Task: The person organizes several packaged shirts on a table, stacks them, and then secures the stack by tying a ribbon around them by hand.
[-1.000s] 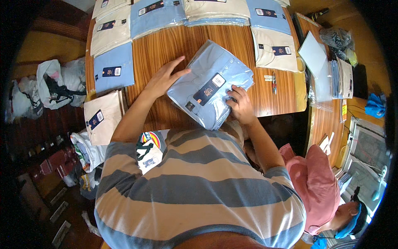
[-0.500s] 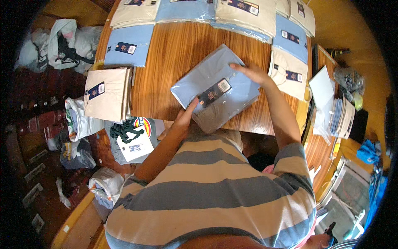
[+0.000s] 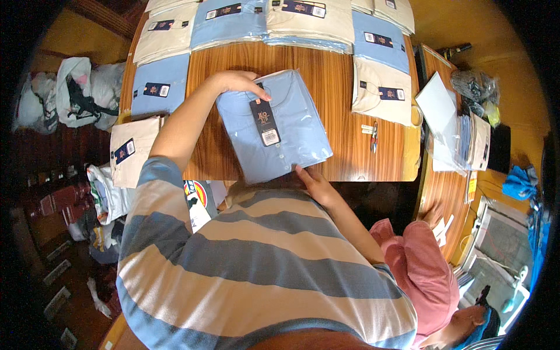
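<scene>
A folded blue shirt (image 3: 303, 125) in a transparent plastic bag lies between my hands over the near middle of the wooden table. Its dark hang tag (image 3: 266, 121) and a short row of pale buttons face up. My left hand (image 3: 242, 84) grips the far left edge, thumb on top by the tag's upper end and the other fingers partly out of sight. At the near right corner, my right hand (image 3: 315, 184) pinches the edge with its thumb uppermost; its remaining fingers are mostly hidden beneath the shirt.
Bagged cream shirts (image 3: 382, 93) and blue shirts (image 3: 160, 87) line the table (image 3: 233, 61) at the back and sides. A pen (image 3: 374, 137) lies right of my shirt. Plastic bags (image 3: 76, 93) hang at left. Someone in pink clothing (image 3: 429, 268) is close on my right, by a side table.
The blue shirt has turned, so the tag's barcode end now points toward me. My left hand has moved to its far edge, my right hand to its near edge.
</scene>
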### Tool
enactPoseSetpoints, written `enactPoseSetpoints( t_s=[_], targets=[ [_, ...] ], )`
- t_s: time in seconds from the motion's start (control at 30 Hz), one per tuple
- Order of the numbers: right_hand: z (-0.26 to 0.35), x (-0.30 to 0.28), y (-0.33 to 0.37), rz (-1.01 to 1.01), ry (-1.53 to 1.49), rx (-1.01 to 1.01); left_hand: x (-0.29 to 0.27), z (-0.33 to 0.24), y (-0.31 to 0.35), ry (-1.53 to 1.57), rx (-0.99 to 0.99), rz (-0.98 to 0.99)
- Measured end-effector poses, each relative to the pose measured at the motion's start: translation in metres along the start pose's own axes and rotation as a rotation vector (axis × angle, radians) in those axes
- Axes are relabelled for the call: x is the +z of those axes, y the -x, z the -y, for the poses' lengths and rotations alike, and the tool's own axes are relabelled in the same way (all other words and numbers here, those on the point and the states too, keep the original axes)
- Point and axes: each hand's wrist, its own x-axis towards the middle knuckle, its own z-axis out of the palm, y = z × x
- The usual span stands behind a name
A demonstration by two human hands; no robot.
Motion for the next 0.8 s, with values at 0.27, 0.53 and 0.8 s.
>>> enactPoseSetpoints(
  t_s=[0.27, 0.53, 0.8],
  targets=[
    [0.047, -0.105, 0.014, -0.300, -0.137, -0.218, 0.046, 0.024, 0.048, 0.154, 0.391, -1.001],
    [0.070, -0.053, -0.133, -0.090, -0.310, -0.137, 0.205, 0.045, 0.067, 1.256, 0.107, -0.957],
    [0.093, -0.018, -0.084, -0.142, -0.180, -0.306, 0.207, 0.021, 0.077, 1.041, 0.314, -1.036]
  ],
)
